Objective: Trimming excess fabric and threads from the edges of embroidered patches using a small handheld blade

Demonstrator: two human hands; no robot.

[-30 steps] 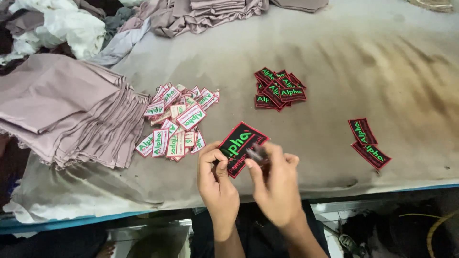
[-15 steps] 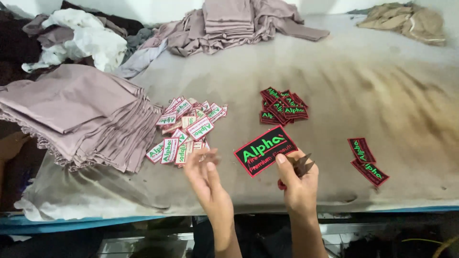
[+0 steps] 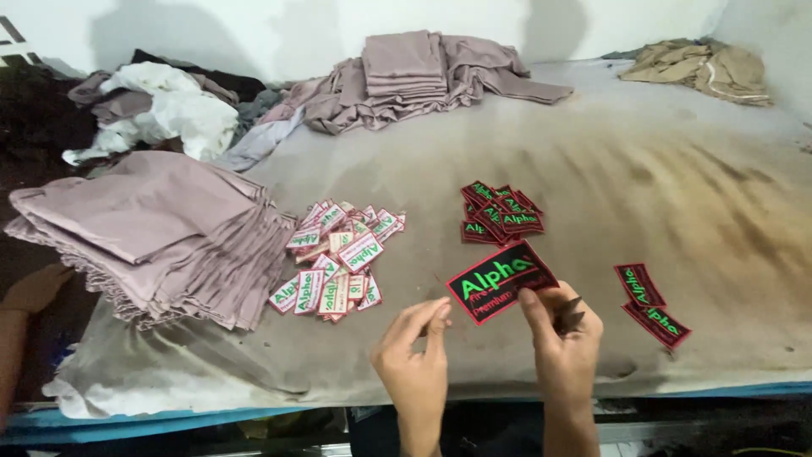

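My right hand (image 3: 562, 340) pinches the lower right edge of a large black patch (image 3: 499, 280) with a red border and green lettering, holding it just above the stained grey table (image 3: 660, 195). A small dark tool pokes out between that hand's fingers. My left hand (image 3: 416, 353) hovers to the left of the patch with fingers loosely apart, holding nothing. A scatter of small white and pink labels (image 3: 337, 261) lies left of my hands. Further back sits a pile of small black patches (image 3: 499, 212), and two more black patches (image 3: 650, 303) lie to the right.
A fanned stack of mauve fabric pieces (image 3: 161, 233) covers the table's left side. Folded mauve cloth (image 3: 406, 72), white cloth (image 3: 173, 114) and tan cloth (image 3: 698, 68) sit along the back wall. Another person's hand (image 3: 34, 288) shows at the far left edge.
My left hand has let go of the large patch and moved left. The right hand now holds the patch alone, further from me. The camera has tilted up.
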